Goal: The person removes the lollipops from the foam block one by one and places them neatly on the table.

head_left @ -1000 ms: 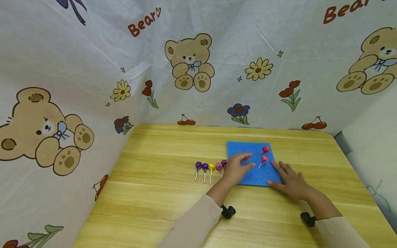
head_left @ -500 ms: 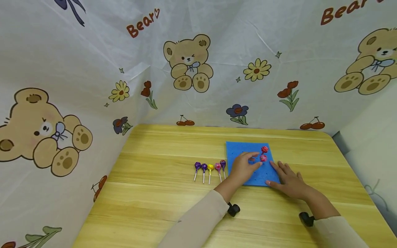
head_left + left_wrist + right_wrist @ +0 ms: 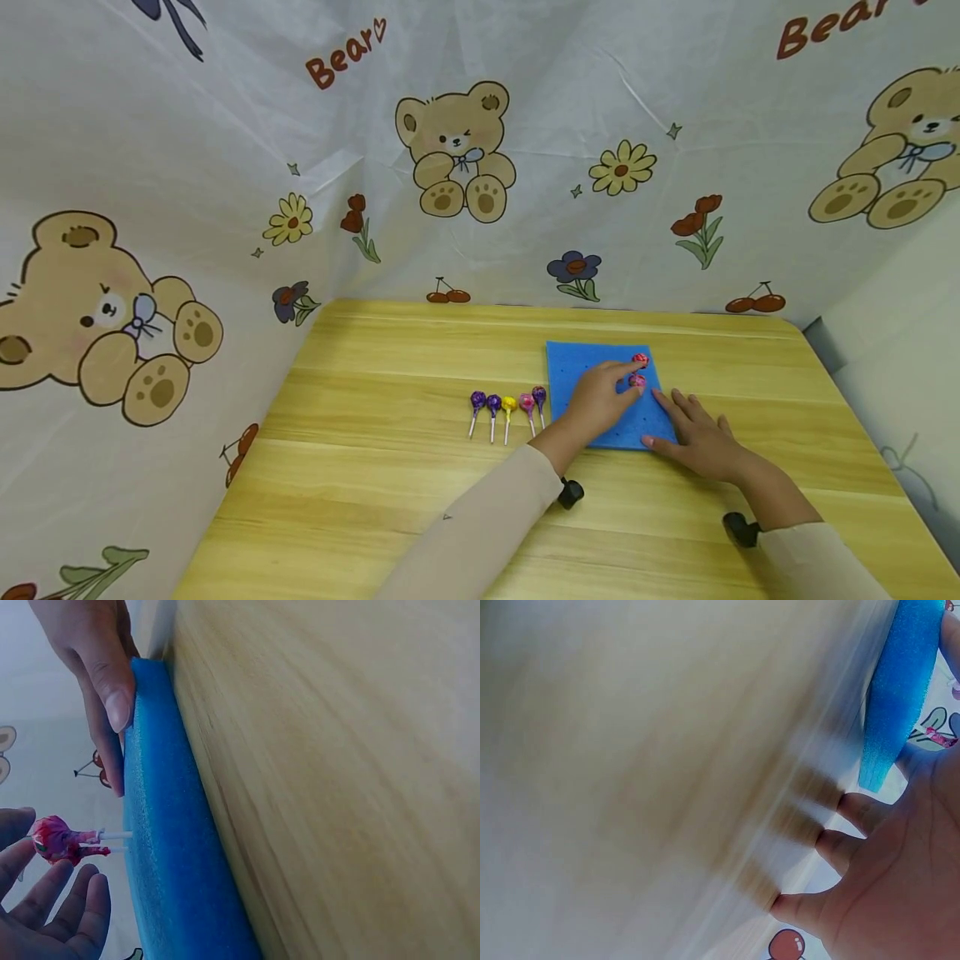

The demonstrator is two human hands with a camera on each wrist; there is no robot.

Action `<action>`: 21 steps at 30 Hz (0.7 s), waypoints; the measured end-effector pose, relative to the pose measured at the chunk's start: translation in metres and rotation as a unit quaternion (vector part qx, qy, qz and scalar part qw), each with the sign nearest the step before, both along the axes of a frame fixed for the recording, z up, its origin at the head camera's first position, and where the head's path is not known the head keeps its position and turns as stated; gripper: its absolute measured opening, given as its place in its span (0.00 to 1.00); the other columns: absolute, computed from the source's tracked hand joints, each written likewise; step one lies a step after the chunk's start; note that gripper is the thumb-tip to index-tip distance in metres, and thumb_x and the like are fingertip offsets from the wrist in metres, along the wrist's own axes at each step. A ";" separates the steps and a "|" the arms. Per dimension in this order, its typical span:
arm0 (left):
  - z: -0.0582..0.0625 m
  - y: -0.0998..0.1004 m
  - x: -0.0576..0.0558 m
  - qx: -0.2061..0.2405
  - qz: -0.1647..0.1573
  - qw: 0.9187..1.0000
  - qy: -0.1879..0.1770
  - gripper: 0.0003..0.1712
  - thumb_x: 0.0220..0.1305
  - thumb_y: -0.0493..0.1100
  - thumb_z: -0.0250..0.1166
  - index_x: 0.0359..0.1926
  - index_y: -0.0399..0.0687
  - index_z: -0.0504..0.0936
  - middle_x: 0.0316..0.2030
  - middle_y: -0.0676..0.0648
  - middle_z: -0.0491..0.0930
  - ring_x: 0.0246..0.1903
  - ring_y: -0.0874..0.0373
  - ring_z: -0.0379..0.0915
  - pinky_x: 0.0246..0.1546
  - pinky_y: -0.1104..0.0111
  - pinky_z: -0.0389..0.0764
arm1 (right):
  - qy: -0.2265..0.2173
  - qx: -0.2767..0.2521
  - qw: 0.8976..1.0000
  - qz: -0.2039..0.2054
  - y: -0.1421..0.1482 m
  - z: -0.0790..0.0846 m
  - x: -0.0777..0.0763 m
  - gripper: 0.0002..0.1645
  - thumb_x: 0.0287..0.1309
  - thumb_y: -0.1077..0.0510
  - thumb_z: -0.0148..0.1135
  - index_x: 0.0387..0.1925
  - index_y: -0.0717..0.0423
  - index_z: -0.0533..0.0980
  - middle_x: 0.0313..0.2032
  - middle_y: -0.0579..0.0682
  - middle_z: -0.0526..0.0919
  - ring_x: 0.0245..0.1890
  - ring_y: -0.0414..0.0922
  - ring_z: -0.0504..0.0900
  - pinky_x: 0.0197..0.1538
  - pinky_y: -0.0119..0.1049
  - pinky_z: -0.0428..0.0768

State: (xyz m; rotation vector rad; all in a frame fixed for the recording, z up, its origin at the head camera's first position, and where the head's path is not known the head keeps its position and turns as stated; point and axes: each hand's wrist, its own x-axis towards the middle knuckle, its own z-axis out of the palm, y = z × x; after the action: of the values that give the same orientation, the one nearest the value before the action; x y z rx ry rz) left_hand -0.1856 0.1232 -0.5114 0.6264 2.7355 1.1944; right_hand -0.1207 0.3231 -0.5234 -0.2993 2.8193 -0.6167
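Two wrapped lollipops stand with their sticks in a blue foam block (image 3: 568,363): a red lollipop (image 3: 641,359) and, nearer the person, a pink lollipop (image 3: 49,834). My left hand (image 3: 602,398) reaches over the block with thumb and index finger apart on either side of the pink head. In the left wrist view those fingertips are right at the wrapper, and the other fingers are extended below. My right hand (image 3: 699,442) lies at the block's right side, fingers spread on the table and thumb at the near right corner.
Left of the block, several lollipops lie in a row on the wooden table (image 3: 375,483): two purple lollipops (image 3: 477,402), a yellow lollipop (image 3: 509,404), a pink one and a dark purple one. A bear-printed cloth (image 3: 525,50) hangs behind the table.
My left hand has moved right across the foam block, bringing its thumb and index finger to the pink lollipop. The right hand stays in place.
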 end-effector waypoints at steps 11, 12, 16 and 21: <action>0.000 0.002 0.005 0.003 -0.008 1.000 0.019 0.16 0.73 0.52 0.62 0.58 0.66 0.84 0.56 0.62 0.81 0.59 0.67 0.77 0.60 0.71 0.77 | 0.001 -0.002 1.000 -0.002 -0.001 -0.001 0.002 0.55 0.66 0.32 0.59 0.81 0.53 0.47 0.76 0.74 0.49 0.74 0.79 0.45 0.60 0.86 0.42; 0.000 0.001 0.005 0.011 -0.007 1.000 0.019 0.15 0.73 0.51 0.62 0.57 0.65 0.84 0.54 0.62 0.82 0.56 0.68 0.78 0.58 0.73 0.78 | 0.001 -0.002 1.000 -0.002 -0.001 -0.001 0.002 0.56 0.66 0.32 0.59 0.81 0.53 0.47 0.76 0.74 0.49 0.74 0.79 0.45 0.60 0.86 0.42; -0.004 -0.001 0.005 0.044 -0.006 0.999 0.017 0.12 0.71 0.49 0.64 0.52 0.61 0.87 0.47 0.62 0.84 0.47 0.71 0.79 0.49 0.79 0.78 | -0.001 -0.001 1.000 -0.002 0.000 -0.002 0.002 0.56 0.66 0.32 0.58 0.81 0.52 0.46 0.76 0.74 0.48 0.74 0.79 0.45 0.60 0.86 0.42; -0.006 -0.002 0.005 0.060 -0.005 0.998 0.020 0.11 0.70 0.48 0.66 0.50 0.58 0.88 0.45 0.61 0.84 0.44 0.72 0.79 0.46 0.81 0.78 | 0.001 -0.002 1.000 -0.002 0.000 -0.003 0.001 0.56 0.66 0.32 0.58 0.81 0.51 0.46 0.76 0.74 0.48 0.74 0.79 0.45 0.60 0.86 0.42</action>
State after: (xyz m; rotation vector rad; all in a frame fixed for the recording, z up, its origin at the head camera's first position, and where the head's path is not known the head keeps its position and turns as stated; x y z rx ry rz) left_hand -0.1807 0.1212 -0.5177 0.6834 2.7033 1.3679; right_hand -0.1193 0.3230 -0.5263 -0.2944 2.8212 -0.6224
